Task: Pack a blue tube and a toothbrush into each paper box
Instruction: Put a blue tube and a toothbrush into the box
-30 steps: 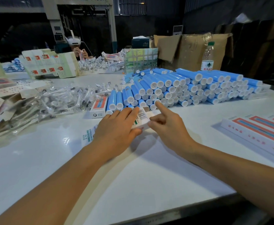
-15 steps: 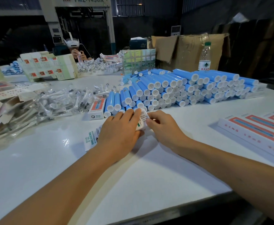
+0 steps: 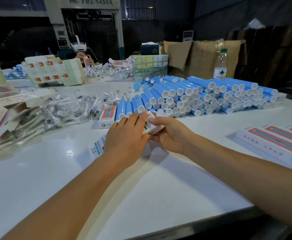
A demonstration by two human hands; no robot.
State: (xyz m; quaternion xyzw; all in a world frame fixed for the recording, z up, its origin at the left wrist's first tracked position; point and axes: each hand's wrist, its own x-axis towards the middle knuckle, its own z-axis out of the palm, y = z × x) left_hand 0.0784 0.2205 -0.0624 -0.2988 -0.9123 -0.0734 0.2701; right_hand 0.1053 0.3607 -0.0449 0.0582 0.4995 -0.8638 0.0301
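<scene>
Since the earlier frames the right hand (image 3: 172, 134) had curled its pointing finger in and now gripped the far end of the paper box (image 3: 151, 124), tipping it up off the white table (image 3: 159, 187). The left hand (image 3: 127, 135) still lay across the box, fingers holding it, just before the stacked blue tubes (image 3: 202, 96); bagged toothbrushes (image 3: 63, 110) lay to the left.

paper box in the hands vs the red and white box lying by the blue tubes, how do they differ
The paper box in the hands is gripped by the left hand and right hand, half hidden, barcode side up. The box by the tubes lies untouched on the table, red panel up, fully in view beside the blue tubes. Both are slim white cartons.
</scene>
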